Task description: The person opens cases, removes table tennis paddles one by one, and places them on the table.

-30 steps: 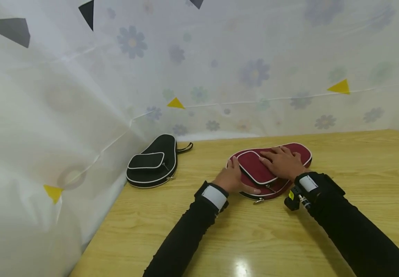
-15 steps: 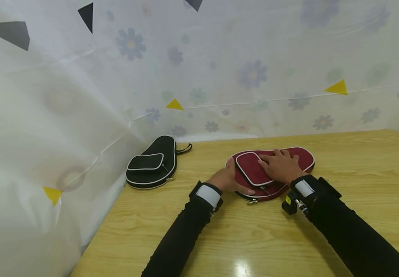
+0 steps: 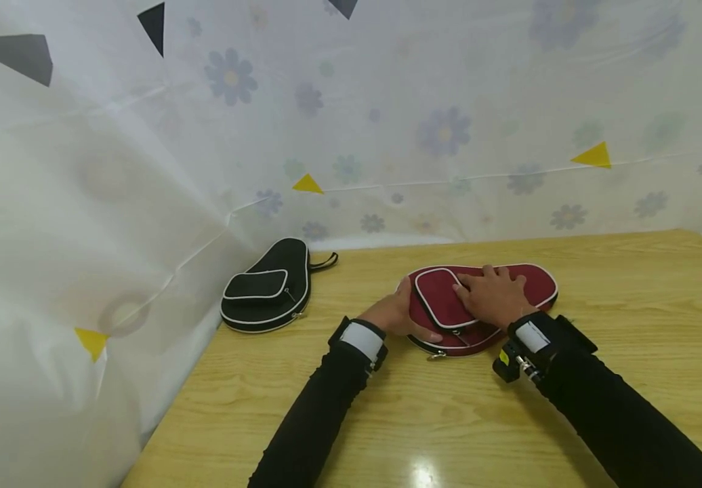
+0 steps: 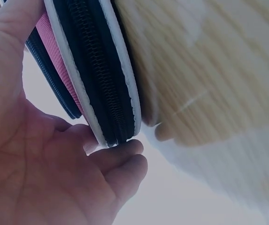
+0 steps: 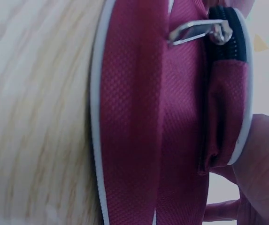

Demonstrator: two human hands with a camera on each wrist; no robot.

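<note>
A dark red table tennis bat case (image 3: 448, 298) with white piping lies on the wooden table, its narrow end to the right. My left hand (image 3: 392, 313) holds the rounded left end, thumb over the near edge and fingers round the side. In the left wrist view, the fingertips (image 4: 127, 161) meet the black zip edge of the case (image 4: 96, 61). My right hand (image 3: 496, 296) rests on top of the case, fingers spread between the front pocket and the narrow end. The right wrist view shows the pocket's silver zip pull (image 5: 195, 32) and the case's near side.
A black bat case (image 3: 268, 288) of the same shape, with a wrist loop (image 3: 326, 261), lies at the table's back left. A white flowered sheet (image 3: 387, 102) hangs behind and to the left of the table (image 3: 479, 420).
The red case has turned a little, its zip pull shifting left and its narrow end slightly right and nearer. My left hand has moved left with it; my right hand stays on top.
</note>
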